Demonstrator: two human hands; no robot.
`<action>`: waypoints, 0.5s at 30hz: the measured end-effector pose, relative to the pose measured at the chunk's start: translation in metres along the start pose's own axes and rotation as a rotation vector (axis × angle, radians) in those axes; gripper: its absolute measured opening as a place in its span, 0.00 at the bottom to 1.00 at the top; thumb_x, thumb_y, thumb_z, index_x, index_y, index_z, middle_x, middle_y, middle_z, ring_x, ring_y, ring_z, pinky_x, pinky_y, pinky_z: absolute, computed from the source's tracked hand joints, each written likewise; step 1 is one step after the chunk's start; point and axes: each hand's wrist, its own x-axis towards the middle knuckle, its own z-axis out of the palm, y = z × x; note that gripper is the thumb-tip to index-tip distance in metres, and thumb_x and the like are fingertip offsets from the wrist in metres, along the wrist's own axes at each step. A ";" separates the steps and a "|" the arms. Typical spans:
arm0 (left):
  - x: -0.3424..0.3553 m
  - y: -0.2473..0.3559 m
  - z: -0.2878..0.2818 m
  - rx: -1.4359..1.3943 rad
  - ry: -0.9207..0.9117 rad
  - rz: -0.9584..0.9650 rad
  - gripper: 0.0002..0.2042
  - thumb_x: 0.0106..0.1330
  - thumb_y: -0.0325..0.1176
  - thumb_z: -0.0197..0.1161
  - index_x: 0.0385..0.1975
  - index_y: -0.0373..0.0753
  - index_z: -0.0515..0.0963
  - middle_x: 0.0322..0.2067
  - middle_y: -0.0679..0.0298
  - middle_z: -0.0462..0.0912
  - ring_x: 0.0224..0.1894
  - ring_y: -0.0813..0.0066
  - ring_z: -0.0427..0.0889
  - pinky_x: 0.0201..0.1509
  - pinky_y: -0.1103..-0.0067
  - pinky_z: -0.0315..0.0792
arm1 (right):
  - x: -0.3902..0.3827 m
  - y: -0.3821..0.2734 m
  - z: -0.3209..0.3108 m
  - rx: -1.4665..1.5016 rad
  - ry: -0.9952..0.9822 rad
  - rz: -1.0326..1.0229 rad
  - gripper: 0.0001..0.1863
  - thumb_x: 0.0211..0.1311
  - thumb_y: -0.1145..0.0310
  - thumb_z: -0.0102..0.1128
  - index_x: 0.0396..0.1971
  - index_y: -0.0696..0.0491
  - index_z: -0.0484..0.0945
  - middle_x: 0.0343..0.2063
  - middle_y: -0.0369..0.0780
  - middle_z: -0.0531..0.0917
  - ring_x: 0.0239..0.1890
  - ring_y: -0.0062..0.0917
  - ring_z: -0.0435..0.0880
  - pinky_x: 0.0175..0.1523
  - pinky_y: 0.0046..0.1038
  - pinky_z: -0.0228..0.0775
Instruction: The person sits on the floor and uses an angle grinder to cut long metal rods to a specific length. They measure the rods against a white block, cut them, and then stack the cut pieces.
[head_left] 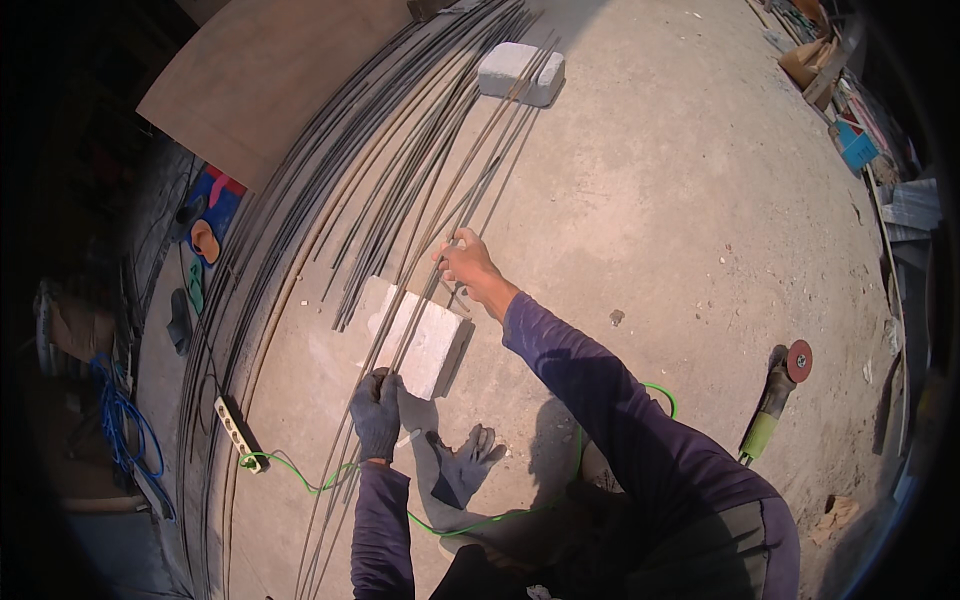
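Note:
Several thin steel rods [404,285] lie across two pale blocks, a near block [432,352] and a far block [500,66]. My left hand [377,415], in a grey glove, closes round rods just on the near side of the near block. Bare, my right hand [468,264] reaches farther along with its fingers curled on a rod, between the two blocks; its fingertips are partly hidden. A loose grey work glove [468,465] rests on the concrete to the right of my left hand.
A large pile of long rods [300,200] runs along the left. A power strip [232,430] feeds a green cord [450,531] passing near me. An angle grinder [768,408] lies at right. Sandals [205,241] and a blue cable [125,420] are at far left.

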 end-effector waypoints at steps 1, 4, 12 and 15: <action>0.000 -0.002 -0.001 0.008 0.003 -0.003 0.10 0.68 0.31 0.64 0.41 0.30 0.83 0.31 0.56 0.86 0.33 0.72 0.84 0.40 0.76 0.76 | -0.001 0.000 0.002 -0.004 0.000 0.001 0.27 0.76 0.67 0.51 0.69 0.58 0.59 0.44 0.44 0.83 0.42 0.27 0.78 0.41 0.28 0.75; 0.001 -0.007 -0.002 0.049 0.006 0.008 0.10 0.68 0.31 0.64 0.41 0.31 0.83 0.32 0.55 0.86 0.34 0.69 0.85 0.40 0.74 0.76 | -0.001 0.000 0.002 -0.002 0.007 0.001 0.26 0.75 0.68 0.52 0.68 0.59 0.59 0.44 0.45 0.83 0.43 0.27 0.78 0.41 0.28 0.75; 0.000 -0.009 -0.004 0.279 0.045 0.122 0.09 0.66 0.31 0.66 0.41 0.33 0.84 0.36 0.51 0.83 0.38 0.57 0.85 0.44 0.69 0.77 | 0.005 0.006 0.004 0.036 0.018 -0.019 0.25 0.74 0.70 0.53 0.67 0.59 0.60 0.41 0.44 0.83 0.40 0.26 0.78 0.39 0.27 0.75; -0.003 -0.002 -0.009 0.270 0.045 0.085 0.09 0.66 0.31 0.67 0.41 0.33 0.84 0.36 0.51 0.84 0.39 0.58 0.86 0.45 0.69 0.77 | 0.003 0.010 0.007 0.046 0.004 -0.021 0.23 0.73 0.71 0.53 0.64 0.58 0.62 0.40 0.44 0.83 0.38 0.25 0.78 0.36 0.25 0.74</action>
